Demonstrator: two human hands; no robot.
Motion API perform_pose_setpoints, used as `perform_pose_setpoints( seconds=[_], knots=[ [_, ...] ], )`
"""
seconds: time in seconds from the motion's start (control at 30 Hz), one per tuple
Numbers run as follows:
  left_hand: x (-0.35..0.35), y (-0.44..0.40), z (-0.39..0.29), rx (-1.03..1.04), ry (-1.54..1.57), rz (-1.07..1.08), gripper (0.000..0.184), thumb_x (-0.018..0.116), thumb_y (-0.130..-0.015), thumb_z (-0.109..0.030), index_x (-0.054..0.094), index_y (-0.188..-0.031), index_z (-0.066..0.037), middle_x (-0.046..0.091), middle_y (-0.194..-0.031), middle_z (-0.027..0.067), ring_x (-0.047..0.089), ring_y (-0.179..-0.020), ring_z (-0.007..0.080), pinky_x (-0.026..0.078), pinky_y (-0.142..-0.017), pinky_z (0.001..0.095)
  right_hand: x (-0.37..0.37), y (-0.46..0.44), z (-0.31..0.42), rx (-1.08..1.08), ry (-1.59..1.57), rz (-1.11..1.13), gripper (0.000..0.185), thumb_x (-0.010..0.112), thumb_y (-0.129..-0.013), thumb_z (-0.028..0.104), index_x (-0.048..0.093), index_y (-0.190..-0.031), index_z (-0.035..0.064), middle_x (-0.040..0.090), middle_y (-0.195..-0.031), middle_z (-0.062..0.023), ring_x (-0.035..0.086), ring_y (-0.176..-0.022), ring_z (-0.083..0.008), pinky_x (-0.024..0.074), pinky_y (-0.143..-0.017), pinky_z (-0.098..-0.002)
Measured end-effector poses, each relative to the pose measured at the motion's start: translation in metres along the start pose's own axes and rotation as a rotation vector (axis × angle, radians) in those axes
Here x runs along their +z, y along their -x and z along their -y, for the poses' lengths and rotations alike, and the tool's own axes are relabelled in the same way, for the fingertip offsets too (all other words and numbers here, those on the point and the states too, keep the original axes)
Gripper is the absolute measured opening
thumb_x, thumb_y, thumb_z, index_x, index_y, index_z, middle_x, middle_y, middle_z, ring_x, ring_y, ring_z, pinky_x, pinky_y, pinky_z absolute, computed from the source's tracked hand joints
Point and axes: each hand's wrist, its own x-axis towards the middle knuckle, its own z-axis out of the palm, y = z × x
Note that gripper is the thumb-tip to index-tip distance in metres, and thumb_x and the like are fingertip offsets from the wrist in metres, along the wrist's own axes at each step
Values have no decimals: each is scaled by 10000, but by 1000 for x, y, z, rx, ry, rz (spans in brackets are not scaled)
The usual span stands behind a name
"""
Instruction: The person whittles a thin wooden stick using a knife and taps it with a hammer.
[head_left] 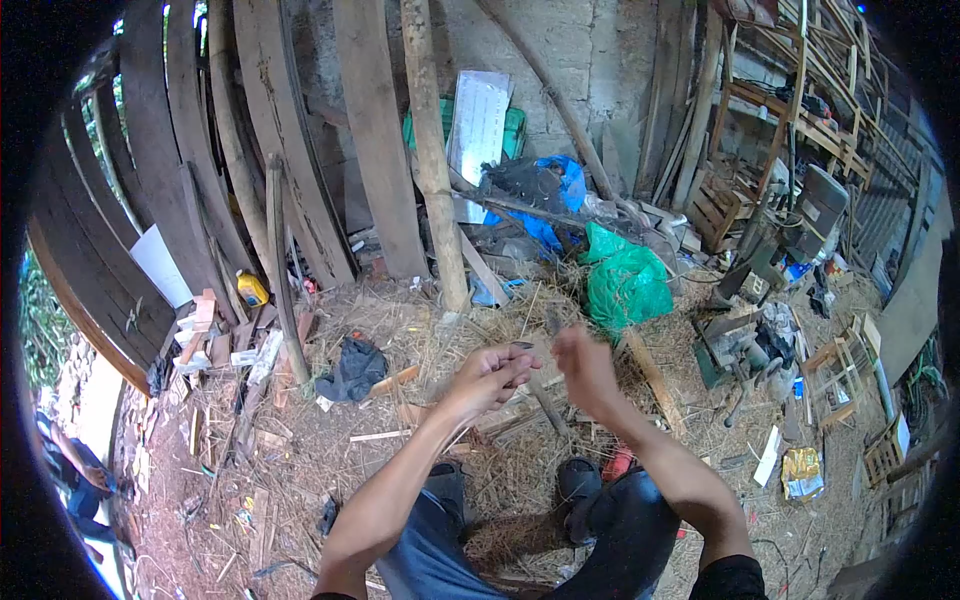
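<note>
My left hand (488,380) is closed, the fingers curled and the thumb pinching. A small, dark, thin piece (522,345) sticks out at its fingertips; its kind is too small to tell. To its right, my right hand (585,368) is raised, smeared by motion, with its fingers curled in. A blurred greyish sliver (553,320) shows just above those fingers, perhaps held by them; I cannot make it out. The two hands are apart, above straw-covered ground and in front of my knees (630,530).
A green plastic bag (628,290) lies beyond my right hand. A wooden post (432,160) stands ahead. Dark cloth (352,370) and a yellow bottle (252,290) lie left; machinery (765,240) and wooden crates (835,385) are right. Another person (80,475) is at the far left edge.
</note>
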Motion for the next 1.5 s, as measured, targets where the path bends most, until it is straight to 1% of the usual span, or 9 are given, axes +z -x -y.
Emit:
perform_pose_setpoints(
  seconds=[0.1, 0.17, 0.37, 0.7, 0.73, 0.9, 1.03, 1.13, 1.5],
  knots=[
    [0, 5, -3, -80, -36, -86, 222, 552, -927, -236, 607, -1010, -37, 456, -679, -61, 288, -445, -12, 183, -369, 161, 8, 6, -5, -125, 163, 42, 58, 461, -865, 35, 498, -831, 6, 547, -605, -149, 590, -552, -257, 443, -517, -364],
    [2, 5, -9, -49, -15, -38, 211, 552, -927, -229, 612, -999, -41, 473, -683, -57, 313, -461, -13, 204, -379, 156, -5, -6, 6, 47, 106, 41, 76, 512, -862, 42, 467, -910, 4, 602, -726, -188, 612, -684, -405, 480, -589, -448],
    [5, 2, 4, 134, -258, -140, 180, 549, -929, -199, 614, -990, -42, 526, -692, -53, 403, -536, 3, 300, -455, 160, -1, -6, -2, 21, 60, 50, 135, 439, -935, 117, 459, -887, -7, 605, -700, -179, 626, -641, -366, 476, -547, -428],
    [14, 4, -6, 197, -284, -146, 165, 533, -934, -163, 616, -963, -23, 561, -725, -38, 466, -625, 28, 362, -535, 199, -1, -2, 3, -58, 16, 55, 116, 502, -833, -5, 483, -947, 3, 621, -796, -226, 612, -745, -430, 481, -612, -478],
    [12, 4, -4, 200, -277, -147, 165, 533, -934, -163, 616, -963, -23, 561, -725, -38, 466, -625, 28, 362, -535, 199, 10, 3, -3, -37, 131, 116, 61, 442, -860, -4, 480, -908, -10, 583, -665, -182, 595, -576, -321, 456, -528, -411],
    [12, 3, -5, 143, -270, -133, 182, 544, -933, -217, 613, -979, -56, 519, -696, -53, 410, -559, 14, 336, -476, 169, -2, -5, 8, 73, 52, 37, 38, 432, -877, 3, 455, -894, -22, 589, -664, -191, 593, -582, -361, 464, -546, -431],
    [2, -3, 11, 232, -417, -164, 166, 549, -930, -193, 612, -973, -45, 527, -691, -44, 423, -557, 21, 339, -482, 178, 6, -2, -2, -193, 140, 88, 31, 449, -866, -3, 443, -890, -22, 617, -697, -177, 629, -630, -341, 484, -555, -395],
    [6, -3, 10, 340, -562, -256, 156, 570, -915, -162, 614, -965, -20, 568, -700, -20, 478, -582, 47, 383, -508, 214, -8, -10, 8, 133, 71, 59, 84, 430, -911, 54, 441, -916, -29, 628, -768, -220, 623, -727, -411, 479, -614, -478],
    [20, -1, 5, 419, -857, -458, 139, 615, -861, -114, 629, -931, 5, 637, -699, 150, 602, -596, 202, 464, -575, 318, 11, -3, -3, 38, 126, -9, 159, 406, -949, 105, 456, -876, -27, 607, -721, -213, 604, -632, -406, 455, -542, -446]
  ],
)
